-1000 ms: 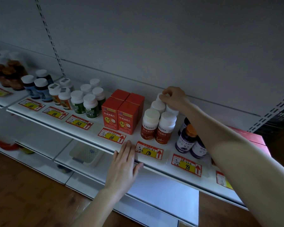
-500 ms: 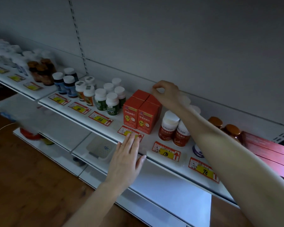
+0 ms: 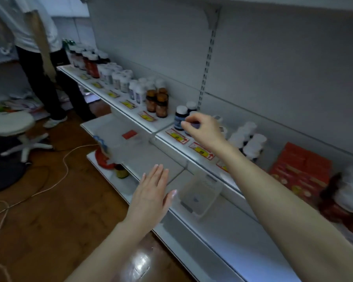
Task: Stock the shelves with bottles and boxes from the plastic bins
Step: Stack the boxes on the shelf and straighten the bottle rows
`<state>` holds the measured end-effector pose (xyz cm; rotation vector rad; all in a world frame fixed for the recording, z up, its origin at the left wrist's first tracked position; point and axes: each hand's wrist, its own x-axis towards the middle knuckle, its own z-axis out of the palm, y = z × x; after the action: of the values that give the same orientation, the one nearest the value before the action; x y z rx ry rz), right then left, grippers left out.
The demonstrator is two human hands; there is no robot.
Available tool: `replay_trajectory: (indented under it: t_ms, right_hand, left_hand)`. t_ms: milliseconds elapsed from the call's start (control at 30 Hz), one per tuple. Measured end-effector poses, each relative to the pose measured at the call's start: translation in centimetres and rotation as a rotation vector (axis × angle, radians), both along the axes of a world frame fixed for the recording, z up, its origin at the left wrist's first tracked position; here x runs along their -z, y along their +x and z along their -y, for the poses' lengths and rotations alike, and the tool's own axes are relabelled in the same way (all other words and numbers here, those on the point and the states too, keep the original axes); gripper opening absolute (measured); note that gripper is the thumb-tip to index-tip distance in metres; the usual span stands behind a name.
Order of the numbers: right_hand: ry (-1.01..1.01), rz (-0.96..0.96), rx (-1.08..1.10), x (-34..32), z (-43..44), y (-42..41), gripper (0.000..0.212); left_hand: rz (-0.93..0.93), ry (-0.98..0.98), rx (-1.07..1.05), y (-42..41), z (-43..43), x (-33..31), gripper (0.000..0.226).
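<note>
The right hand (image 3: 204,131) is raised over the front edge of the upper shelf (image 3: 163,126), just in front of two dark blue bottles with white caps (image 3: 180,117). Its fingers are curled, with thumb and forefinger tips close together; whether they pinch anything cannot be told, since a bluish patch shows inside the curl and the picture is blurred there. The left hand (image 3: 151,193) is released, flat with straight fingers. It hovers palm down over the front of the lower shelf (image 3: 151,155) and holds nothing. Just to its right a clear plastic bin (image 3: 201,193) stands on that lower shelf. Farther left on the same level is a second clear bin (image 3: 118,137) with a small red box (image 3: 129,134) inside. Along the upper shelf stand amber bottles (image 3: 157,102) to the left of the blue ones. To the right of the right hand are white-capped bottles (image 3: 251,143), then orange-red boxes (image 3: 300,171). Red and yellow price tags (image 3: 176,135) line the shelf's front. At the far left another person (image 3: 39,58) stands by the shelving, near a white-seated stool (image 3: 10,123). A pale cable (image 3: 66,157) trails over the wooden floor (image 3: 49,220).
</note>
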<state>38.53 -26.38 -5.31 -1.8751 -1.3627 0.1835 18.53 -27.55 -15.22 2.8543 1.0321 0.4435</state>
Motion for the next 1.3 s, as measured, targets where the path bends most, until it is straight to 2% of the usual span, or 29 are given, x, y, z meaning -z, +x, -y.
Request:
replay_trajectory:
  t_ms: [233,333,433,600,767,833,867,967,1133,1300]
  right_hand:
    - [-0.051,0.027,-0.163,1.9,-10.6,-8.6,0.025]
    - [-0.067,0.026,-0.215,3.1,-14.8,-10.6,0.023]
    - [-0.092,0.003,-0.256,5.2,-19.7,-12.1,0.024]
    - [-0.155,-0.043,-0.328,9.5,-28.6,-13.9,0.027]
    - [-0.247,-0.054,-0.340,11.8,-37.1,-13.9,0.031]
    - [-0.270,-0.053,-0.337,12.4,-40.3,-13.7,0.031]
    - [-0.279,-0.054,-0.332,12.8,-41.9,-13.6,0.031]
    - [-0.333,-0.050,-0.323,13.9,-45.3,-13.4,0.034]
    - [-0.380,-0.068,-0.240,15.8,-50.0,-12.9,0.033]
    - [-0.430,-0.174,-0.052,18.7,-53.2,-13.3,0.030]
  left_hand:
    - [-0.013,-0.109,-0.123,-7.5,-8.1,0.8,0.062]
    - [0.007,-0.188,-0.157,-9.0,-11.2,1.5,0.072]
    - [0.072,-0.184,-0.201,-10.3,-15.0,2.3,0.083]
    - [0.100,-0.198,-0.282,-11.8,-23.6,3.3,0.064]
    - [0.048,-0.266,-0.315,-11.6,-32.8,4.3,0.073]
    - [0.052,-0.279,-0.327,-11.3,-36.3,4.3,0.086]
    - [0.061,-0.282,-0.329,-11.2,-38.0,4.4,0.085]
    - [0.085,-0.296,-0.313,-11.0,-42.1,5.1,0.063]
    - [0.059,-0.330,-0.257,-10.9,-48.7,6.7,0.060]
    - [-0.023,-0.378,-0.101,-11.9,-56.0,8.5,0.059]
